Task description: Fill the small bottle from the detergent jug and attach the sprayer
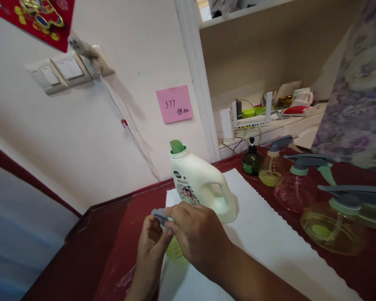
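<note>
Both hands are closed on a small yellow-green spray bottle (174, 251) that stands on a white mat (269, 234). My left hand (150, 242) grips the bottle from the left, thumb by its grey spray head (159, 215). My right hand (196, 236) wraps over the top of the bottle and covers most of it. Just behind the hands stands a white detergent jug (200, 184) with a handle and an uncapped green spout.
The mat lies on a dark red table (97, 251) set against a wall. Along the right stand several spray bottles: yellow (332, 225), pink (293, 190), a smaller yellow one (271, 169), plus a dark green pump bottle (252, 161). A shelf behind holds a router and clutter.
</note>
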Available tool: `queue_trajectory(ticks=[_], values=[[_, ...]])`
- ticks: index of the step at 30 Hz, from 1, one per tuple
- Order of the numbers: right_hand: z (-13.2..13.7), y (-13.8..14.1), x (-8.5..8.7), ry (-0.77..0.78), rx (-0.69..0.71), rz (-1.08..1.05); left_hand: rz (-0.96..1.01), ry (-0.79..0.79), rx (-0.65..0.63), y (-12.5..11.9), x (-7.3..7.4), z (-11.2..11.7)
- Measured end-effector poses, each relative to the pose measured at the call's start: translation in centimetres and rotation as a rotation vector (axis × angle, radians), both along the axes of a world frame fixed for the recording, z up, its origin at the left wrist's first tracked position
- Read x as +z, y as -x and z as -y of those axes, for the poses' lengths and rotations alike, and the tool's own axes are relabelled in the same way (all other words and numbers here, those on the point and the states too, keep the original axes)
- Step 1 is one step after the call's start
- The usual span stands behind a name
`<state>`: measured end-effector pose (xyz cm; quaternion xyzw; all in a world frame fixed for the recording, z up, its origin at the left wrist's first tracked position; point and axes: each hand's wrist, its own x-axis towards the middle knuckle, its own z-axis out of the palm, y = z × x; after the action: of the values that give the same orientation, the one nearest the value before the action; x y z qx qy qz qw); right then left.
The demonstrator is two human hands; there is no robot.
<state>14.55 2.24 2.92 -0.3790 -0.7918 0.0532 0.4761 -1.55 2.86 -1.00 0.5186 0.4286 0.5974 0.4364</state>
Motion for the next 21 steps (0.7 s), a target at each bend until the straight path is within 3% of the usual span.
queue_trajectory(ticks=[15, 18, 21], values=[[0.1, -0.2, 0.3, 0.072, 0.050, -0.058, -0.046, 0.021, 0.051, -0.1, 0.0, 0.3], [0.3, -0.8, 0.9, 0.181, 0.115, -0.112, -0.046, 0.027, 0.033, 0.4, -0.8, 0.2], [0.2, -1.8, 1.3, 0.391, 0.178, -0.210, -0.072, 0.077, 0.014, 0.8, -1.5, -0.1]])
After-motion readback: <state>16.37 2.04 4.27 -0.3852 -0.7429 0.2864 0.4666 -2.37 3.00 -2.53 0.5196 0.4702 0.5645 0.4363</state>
